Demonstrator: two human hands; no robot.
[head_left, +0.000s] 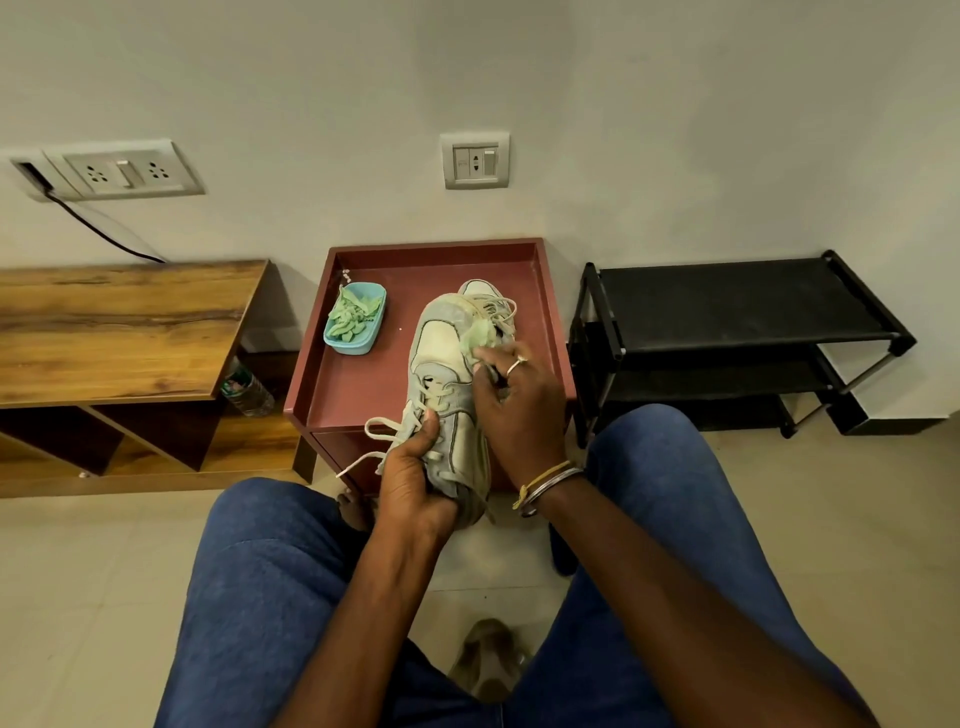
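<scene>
A worn pale grey and cream sneaker (441, 364) with loose white laces lies tilted over the near edge of a maroon tray-top table (358, 384). My left hand (415, 478) grips its heel end from below, thumb on the upper. My right hand (514, 400), with a ring and bangles, pinches a crumpled green wipe (480, 335) against the shoe's side. A second shoe (480, 288) shows just behind the first. A blue dish (355, 318) of green pieces sits on the table's back left.
A wooden bench (119, 327) stands to the left with a plastic bottle (248, 387) beside it. A black shoe rack (727, 332) is on the right. Wall sockets (475, 160) sit above the table. My blue-jeaned knees (270, 571) frame the tiled floor, where a sandal (485, 657) lies.
</scene>
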